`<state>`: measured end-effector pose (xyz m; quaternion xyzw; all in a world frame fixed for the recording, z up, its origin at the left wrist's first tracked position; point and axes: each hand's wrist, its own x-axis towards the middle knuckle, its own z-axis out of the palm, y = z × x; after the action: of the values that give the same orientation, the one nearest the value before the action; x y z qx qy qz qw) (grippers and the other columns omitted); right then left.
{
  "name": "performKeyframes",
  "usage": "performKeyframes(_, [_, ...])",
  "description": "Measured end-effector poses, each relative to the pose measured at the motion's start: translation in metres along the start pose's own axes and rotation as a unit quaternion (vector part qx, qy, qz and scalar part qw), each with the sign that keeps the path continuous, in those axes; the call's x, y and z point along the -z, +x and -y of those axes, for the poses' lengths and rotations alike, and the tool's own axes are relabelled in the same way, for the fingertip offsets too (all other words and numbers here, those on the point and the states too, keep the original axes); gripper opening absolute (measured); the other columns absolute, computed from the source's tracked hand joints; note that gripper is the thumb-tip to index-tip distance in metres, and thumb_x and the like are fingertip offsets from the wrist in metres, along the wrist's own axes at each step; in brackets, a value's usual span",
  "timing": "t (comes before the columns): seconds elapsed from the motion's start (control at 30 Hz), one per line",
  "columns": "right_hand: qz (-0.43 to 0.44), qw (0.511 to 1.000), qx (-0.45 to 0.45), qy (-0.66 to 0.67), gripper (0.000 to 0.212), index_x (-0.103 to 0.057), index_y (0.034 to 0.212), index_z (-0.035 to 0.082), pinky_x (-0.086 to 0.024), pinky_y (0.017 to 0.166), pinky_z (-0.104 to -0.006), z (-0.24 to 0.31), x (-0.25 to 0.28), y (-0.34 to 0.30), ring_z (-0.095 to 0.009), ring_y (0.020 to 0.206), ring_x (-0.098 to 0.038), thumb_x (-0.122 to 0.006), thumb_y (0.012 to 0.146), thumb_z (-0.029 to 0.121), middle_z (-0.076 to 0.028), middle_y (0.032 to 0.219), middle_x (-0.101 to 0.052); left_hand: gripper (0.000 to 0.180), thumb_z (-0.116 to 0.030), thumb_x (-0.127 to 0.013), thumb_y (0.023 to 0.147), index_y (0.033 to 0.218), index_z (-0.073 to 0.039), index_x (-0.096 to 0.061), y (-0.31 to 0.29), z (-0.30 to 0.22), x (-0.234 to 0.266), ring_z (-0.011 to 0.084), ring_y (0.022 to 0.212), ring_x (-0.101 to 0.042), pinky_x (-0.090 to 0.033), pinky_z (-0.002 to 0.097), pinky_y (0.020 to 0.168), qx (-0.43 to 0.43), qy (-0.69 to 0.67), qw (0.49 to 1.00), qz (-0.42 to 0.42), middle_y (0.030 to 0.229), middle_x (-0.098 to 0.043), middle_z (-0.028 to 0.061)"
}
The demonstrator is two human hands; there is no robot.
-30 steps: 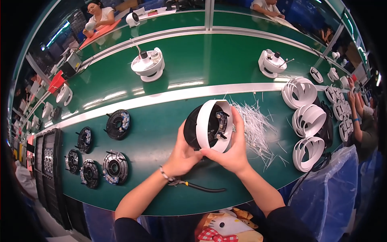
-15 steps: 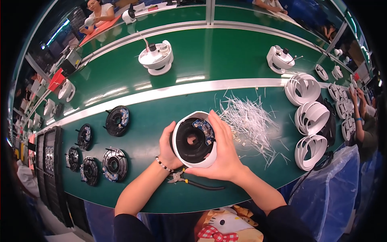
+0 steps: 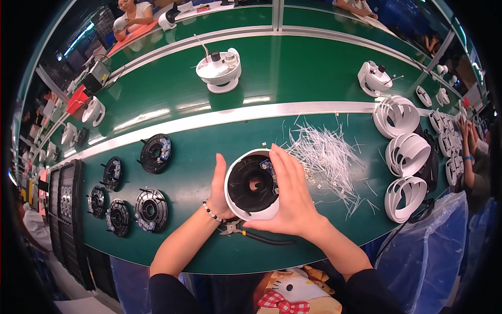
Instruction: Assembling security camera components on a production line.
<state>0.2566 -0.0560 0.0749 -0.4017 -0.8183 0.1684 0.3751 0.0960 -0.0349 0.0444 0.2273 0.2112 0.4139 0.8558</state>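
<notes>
Over the middle of the bench, a white round housing (image 3: 264, 213) is cradled between both hands, its opening turned up at me. Inside it sits a black ring-shaped disc (image 3: 241, 189) with a centre hole and a small blue circuit board (image 3: 267, 166), partly covered by my fingers. My left hand (image 3: 219, 192) holds the housing's left side, thumb raised along the rim, other fingers hidden beneath. Wrapped round the right side, my right hand (image 3: 291, 198) has its fingers over the rim and its thumb at the lower edge. Side cutters (image 3: 230, 228) lie just below the housing.
Several black discs with blue boards (image 3: 151, 210) lie at left, beside a black tray (image 3: 65, 220). A heap of white cable ties (image 3: 327, 157) lies right of my hands. Stacked white rings (image 3: 405, 199) stand farther right. White assemblies (image 3: 219, 70) stand on the green conveyor (image 3: 293, 68).
The black disc has turned within the housing, and less of its blue board shows. My left thumb has straightened upward. The whole view has shifted slightly.
</notes>
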Motion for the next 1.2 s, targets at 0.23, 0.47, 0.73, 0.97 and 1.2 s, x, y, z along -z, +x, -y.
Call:
performKeyframes(0.23, [-0.037,0.998,-0.043,0.013,0.116,-0.015,0.127,-0.005,-0.023,0.095,-0.0472,0.004,-0.005,-0.002,-0.039,0.116,-0.027,-0.079,0.044,0.043,-0.024,0.127,-0.025,0.076,-0.056,-0.049,0.073,0.126,-0.005,-0.031,-0.004,0.007,0.002,0.0245,0.111,-0.043,-0.036,0.0384,0.095,-0.068,-0.006,0.995,0.076,0.122,-0.041,0.0136])
performKeyframes(0.47, [-0.081,0.996,-0.043,0.011,0.115,-0.01,0.129,-0.005,-0.019,0.097,-0.0479,0.002,-0.014,-0.003,-0.04,0.119,-0.021,-0.078,0.048,0.042,-0.025,0.13,-0.019,0.064,-0.04,-0.048,0.07,0.12,0.0,-0.037,-0.001,0.005,-0.019,0.0254,0.104,-0.048,-0.04,0.0389,0.09,-0.122,0.005,0.992,0.01,0.116,-0.047,0.0153])
performKeyframes(0.73, [-0.094,0.995,0.028,0.017,0.102,-0.01,0.129,-0.004,-0.013,0.096,-0.0561,-0.007,-0.013,-0.02,-0.047,0.122,-0.012,-0.071,0.059,0.039,-0.029,0.134,-0.011,0.043,-0.034,-0.034,0.082,0.109,-0.004,-0.048,0.024,-0.017,-0.006,0.0261,0.1,-0.051,-0.04,0.0406,0.088,-0.149,-0.043,0.965,-0.21,0.108,-0.053,0.0114])
performKeyframes(0.97, [0.312,0.936,0.147,-0.073,0.089,-0.03,0.127,0.005,-0.01,0.096,-0.0594,-0.009,-0.008,-0.038,-0.038,0.124,-0.019,-0.064,0.061,0.053,-0.02,0.133,-0.022,0.047,-0.036,-0.031,0.086,0.117,-0.002,-0.039,0.071,-0.114,0.064,0.0286,0.104,-0.049,-0.04,0.0461,0.087,-0.299,-0.03,0.884,-0.358,0.116,-0.047,0.015])
performKeyframes(1.2, [0.33,0.929,0.134,-0.097,0.085,-0.034,0.124,0.004,-0.011,0.097,-0.0591,-0.01,0.005,-0.039,-0.034,0.118,-0.029,-0.066,0.059,0.049,-0.016,0.127,-0.031,0.049,-0.033,-0.032,0.088,0.124,0.0,-0.029,0.107,-0.182,0.165,0.0362,0.105,-0.046,-0.04,0.0557,0.083,-0.336,0.011,0.826,-0.453,0.119,-0.04,0.0196])
